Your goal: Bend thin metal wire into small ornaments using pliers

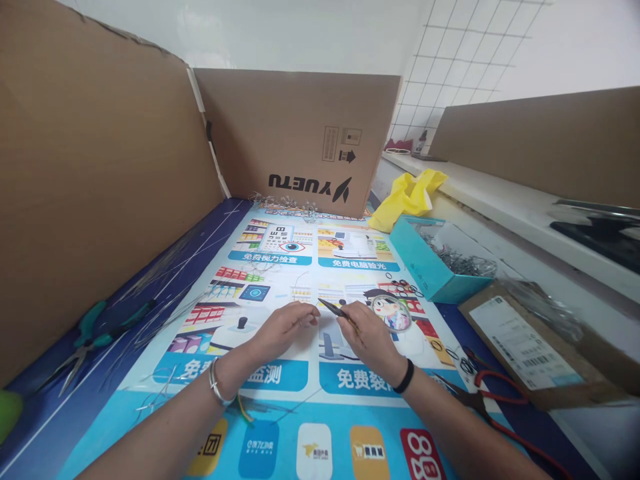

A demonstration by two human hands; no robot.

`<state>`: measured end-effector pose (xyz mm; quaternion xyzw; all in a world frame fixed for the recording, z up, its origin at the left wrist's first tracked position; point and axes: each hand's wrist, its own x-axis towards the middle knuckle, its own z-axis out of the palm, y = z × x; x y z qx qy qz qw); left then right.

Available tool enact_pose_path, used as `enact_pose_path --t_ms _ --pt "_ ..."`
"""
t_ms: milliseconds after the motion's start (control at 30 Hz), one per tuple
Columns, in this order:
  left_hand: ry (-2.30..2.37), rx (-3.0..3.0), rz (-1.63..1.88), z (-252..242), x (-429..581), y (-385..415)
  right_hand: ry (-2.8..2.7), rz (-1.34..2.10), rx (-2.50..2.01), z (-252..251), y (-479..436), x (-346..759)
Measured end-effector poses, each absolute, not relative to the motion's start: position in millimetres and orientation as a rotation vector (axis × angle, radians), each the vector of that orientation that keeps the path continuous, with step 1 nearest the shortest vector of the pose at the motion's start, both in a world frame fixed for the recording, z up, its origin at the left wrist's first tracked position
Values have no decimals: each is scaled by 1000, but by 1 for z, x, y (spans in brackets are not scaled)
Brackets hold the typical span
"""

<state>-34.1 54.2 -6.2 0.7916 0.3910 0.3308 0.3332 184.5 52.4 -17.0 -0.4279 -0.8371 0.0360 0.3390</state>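
My right hand (370, 337) is wrapped around a pair of pliers (332, 307), their dark pointed jaws aimed left at my other hand. My left hand (285, 327) is closed in a pinch just left of the jaw tips; what lies between the fingers is too small to make out. Both hands are above a printed poster mat (314, 420). Right of the pliers sits a round clear dish (393, 313), with several dark rings (407, 289) beside it. Thin wires (250, 404) lie near my left wrist.
Teal-handled pliers (90, 337) and loose wires (170, 320) lie left. At right are a teal box (425, 260) of metal pieces, a labelled cardboard parcel (555, 393), red-handled scissors or cutters (505, 400) and yellow plastic (407, 197). Cardboard panels (300, 120) stand behind and left.
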Motion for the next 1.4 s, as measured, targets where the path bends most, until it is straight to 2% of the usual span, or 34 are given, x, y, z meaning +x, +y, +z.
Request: enact_pose_path --t_ms 167,267,367,567,733,1133,1400 --pt "998 2105 894 -7 -36 55 -2162 89 -1085 -18 53 186" --pt "982 2215 886 -6 -41 58 -2166 255 -1043 -13 53 187" --pt "969 2372 882 -6 -46 61 -2150 622 -1007 -3 50 187" --pt "821 2529 970 -8 -49 65 -1767 1705 -916 6 44 188" --pt "763 2577 896 -1 -48 61 -1569 2104 -740 3 46 193" --pt "671 2688 711 16 -36 40 -1349 2570 -488 -7 57 216" --pt "550 2715 858 18 -31 28 -1245 2763 -343 -15 58 219"
